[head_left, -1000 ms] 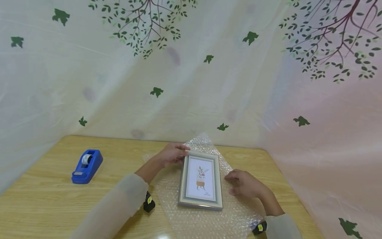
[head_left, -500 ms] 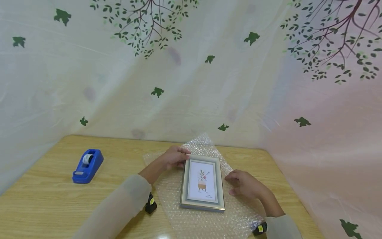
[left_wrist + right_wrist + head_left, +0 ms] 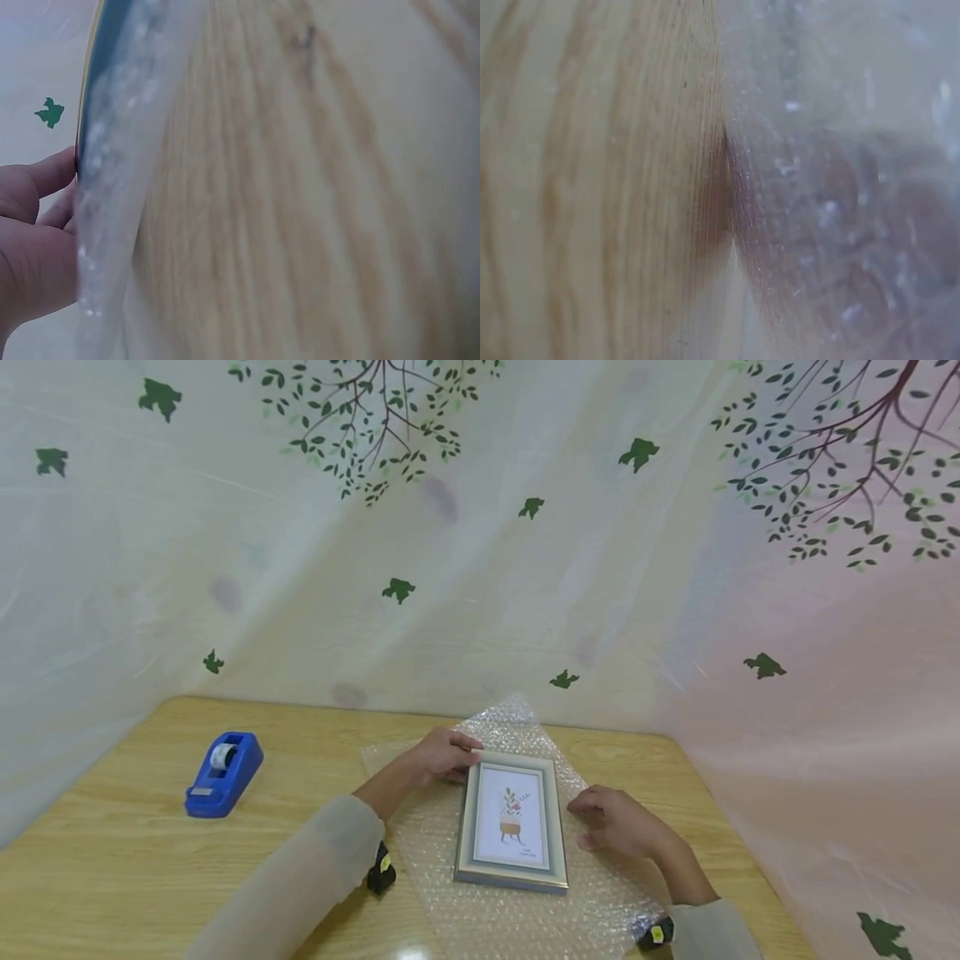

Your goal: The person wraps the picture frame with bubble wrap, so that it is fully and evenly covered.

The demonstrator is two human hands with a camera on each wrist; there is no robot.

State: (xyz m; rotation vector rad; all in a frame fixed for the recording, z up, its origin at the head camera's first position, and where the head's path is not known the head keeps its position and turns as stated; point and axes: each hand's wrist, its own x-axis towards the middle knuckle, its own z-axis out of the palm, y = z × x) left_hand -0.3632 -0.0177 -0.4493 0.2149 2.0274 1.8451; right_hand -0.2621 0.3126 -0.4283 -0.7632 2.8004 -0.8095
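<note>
A picture frame (image 3: 512, 818) with a pale silvery border and a potted-plant print lies face up on a sheet of bubble wrap (image 3: 427, 843). At its upper left corner my left hand (image 3: 444, 755) grips the edge. In the left wrist view, the fingers of that left hand (image 3: 34, 232) meet the frame's teal side (image 3: 105, 60), with blurred bubble wrap (image 3: 120, 187) beside them. To the right of the frame, apart from it, my right hand (image 3: 617, 823) rests over the wrap, fingers loosely bent. The right wrist view shows a blurred pinkish shape behind bubble wrap (image 3: 840, 247).
A blue tape dispenser (image 3: 223, 775) with a roll of tape stands on the left of the wooden table (image 3: 127, 860). Behind the table hangs a pale curtain (image 3: 465, 543) printed with green birds and branches. Another stretch of curtain closes the right side.
The picture frame has shifted slightly toward me and to the right, with my left hand at its corner following. The right hand has hardly moved.
</note>
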